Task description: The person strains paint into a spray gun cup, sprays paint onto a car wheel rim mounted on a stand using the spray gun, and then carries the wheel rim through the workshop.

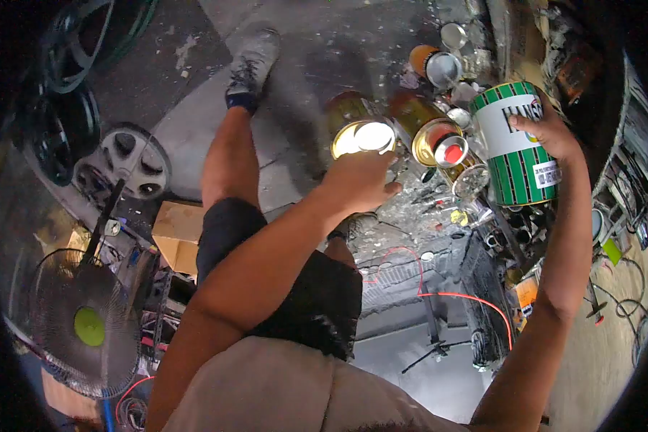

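Left hand (360,180) at the near edge of an open can (348,115), right hand (554,135) holding a green striped can (515,173).
The right hand is closed around the side of the striped can, its thumb on the white label. The left hand has bent fingers near a bright round lid (374,137); I cannot tell if they grip it. Another can (410,115) is between the two.

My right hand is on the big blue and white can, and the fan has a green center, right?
Not blue: the head view shows the can is green and white. Your right hand and the fan are as described.
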`<state>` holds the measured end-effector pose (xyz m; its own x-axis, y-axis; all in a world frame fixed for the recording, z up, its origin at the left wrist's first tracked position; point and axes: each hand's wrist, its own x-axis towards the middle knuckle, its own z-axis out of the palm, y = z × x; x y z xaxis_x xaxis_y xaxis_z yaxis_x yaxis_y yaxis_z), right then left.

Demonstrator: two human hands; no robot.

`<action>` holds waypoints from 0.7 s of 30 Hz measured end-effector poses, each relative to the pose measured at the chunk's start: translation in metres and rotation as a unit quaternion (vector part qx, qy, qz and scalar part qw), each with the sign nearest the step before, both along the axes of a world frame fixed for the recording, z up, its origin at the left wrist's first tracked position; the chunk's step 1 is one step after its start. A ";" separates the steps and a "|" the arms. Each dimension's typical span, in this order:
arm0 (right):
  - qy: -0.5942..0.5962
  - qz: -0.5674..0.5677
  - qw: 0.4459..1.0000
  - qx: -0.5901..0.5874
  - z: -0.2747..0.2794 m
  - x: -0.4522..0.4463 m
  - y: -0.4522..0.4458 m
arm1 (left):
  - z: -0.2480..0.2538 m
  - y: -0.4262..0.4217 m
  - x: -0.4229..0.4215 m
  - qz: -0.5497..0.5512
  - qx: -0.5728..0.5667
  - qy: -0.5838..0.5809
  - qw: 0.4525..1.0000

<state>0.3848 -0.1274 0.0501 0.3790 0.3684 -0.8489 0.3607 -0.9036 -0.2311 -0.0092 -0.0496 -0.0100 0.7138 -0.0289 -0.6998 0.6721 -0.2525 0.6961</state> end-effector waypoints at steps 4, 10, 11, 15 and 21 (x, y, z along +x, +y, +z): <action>-0.045 0.060 0.997 0.027 -0.011 0.005 0.007 | -0.008 -0.009 -0.003 0.033 0.009 -0.019 0.999; 0.069 -0.032 0.992 0.101 -0.051 0.028 -0.009 | -0.001 0.000 -0.003 0.013 0.013 0.001 1.000; 0.077 -0.041 0.990 0.111 -0.054 0.030 -0.011 | -0.001 -0.001 -0.003 0.014 0.011 -0.005 1.000; 0.115 -0.081 0.983 0.121 -0.071 0.046 -0.025 | -0.002 -0.006 -0.005 0.036 0.036 -0.028 0.998; 0.089 -0.103 0.983 0.120 -0.092 0.053 -0.044 | 0.000 -0.004 -0.009 0.030 0.033 -0.024 0.999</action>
